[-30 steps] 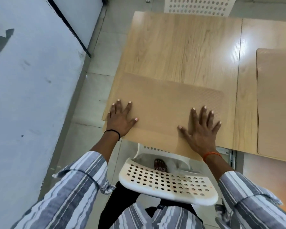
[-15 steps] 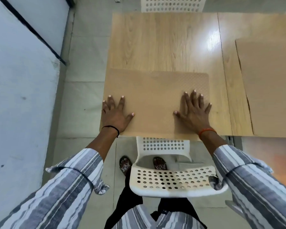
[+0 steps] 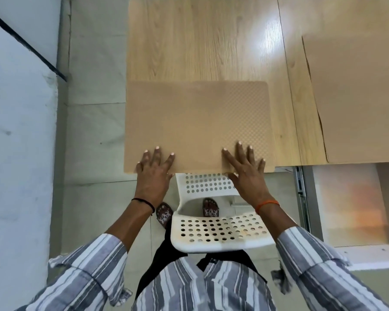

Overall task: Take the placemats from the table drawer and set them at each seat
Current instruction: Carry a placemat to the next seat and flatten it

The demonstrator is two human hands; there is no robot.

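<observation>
the tan mat [image 3: 195, 124] lies flat at the near left end of the wooden worktop [image 3: 202, 39], its near edge at the worktop's edge and its left edge hanging slightly past the side. the left hand [image 3: 154, 173] rests on the mat's near left part, fingers [image 3: 157, 154] spread flat, gripping nothing. the right hand [image 3: 245, 169] lies the same way on the near right part, palm over the edge, fingers splayed and holding nothing. a second mat [image 3: 357, 97] lies on the worktop to the right, well apart from the first. below it an open drawer [image 3: 346, 198] sticks out from the worktop. a white perforated chair [image 3: 218, 230] stands just below the near edge, between the striped sleeves [image 3: 88, 272], with feet in patterned sandals [image 3: 164, 215] on the floor [image 3: 94, 122] beside it.
</observation>
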